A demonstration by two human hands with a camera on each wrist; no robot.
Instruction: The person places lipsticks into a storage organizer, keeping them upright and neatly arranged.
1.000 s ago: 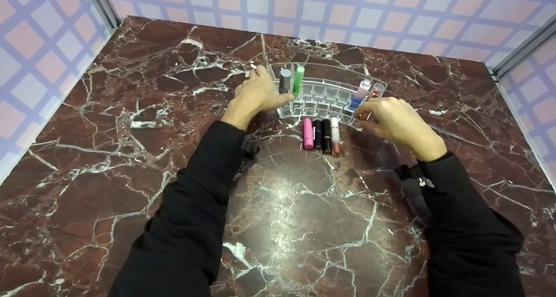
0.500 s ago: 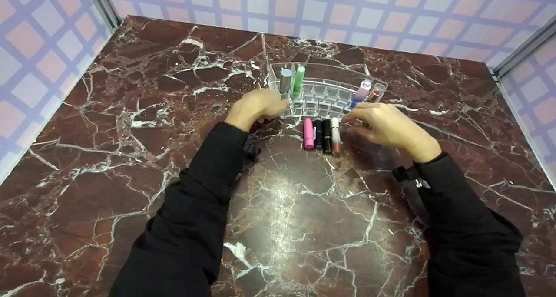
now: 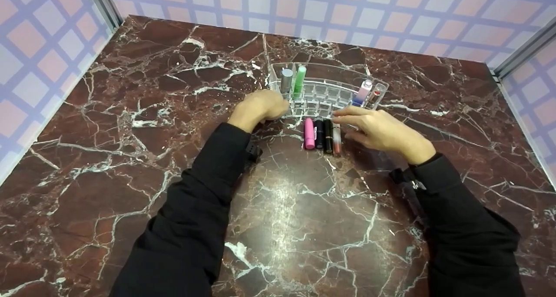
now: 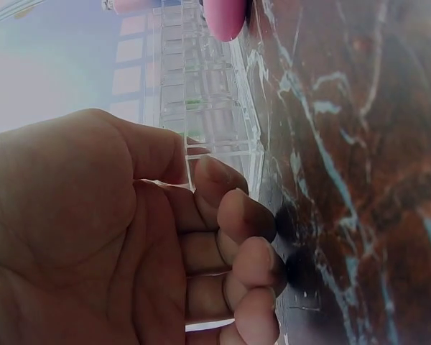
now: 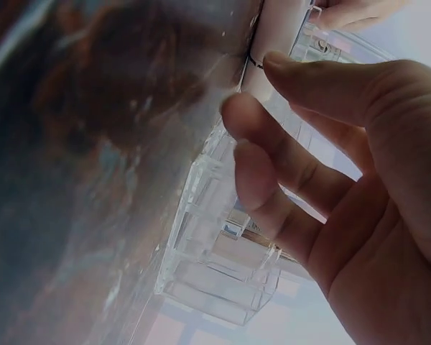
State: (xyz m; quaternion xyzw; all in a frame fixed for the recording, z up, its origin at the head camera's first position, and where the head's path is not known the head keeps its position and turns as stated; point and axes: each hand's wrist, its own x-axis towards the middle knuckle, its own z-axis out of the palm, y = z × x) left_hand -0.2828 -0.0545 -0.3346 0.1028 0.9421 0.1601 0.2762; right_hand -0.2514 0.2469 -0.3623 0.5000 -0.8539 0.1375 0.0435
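A clear curved lipstick organizer stands on the table. My left hand grips its front left corner, thumb and curled fingers about the clear end wall in the left wrist view. In front of the organizer lie a pink lipstick, two black lipsticks and a whitish lip gloss tube with a reddish end. My right hand reaches over that tube, index finger across its top end. In the right wrist view the thumb tip overlaps the tube, the other fingers loosely bent.
Upright in the organizer are a silver tube and a green tube at the left. A pink-and-blue tube and a clear-capped red lipstick stand at the right. A checked panel borders the back of the marbled table.
My left hand has come down from the organizer's left side to its front left corner. The right hand has moved left from the organizer's right end to the whitish tube.
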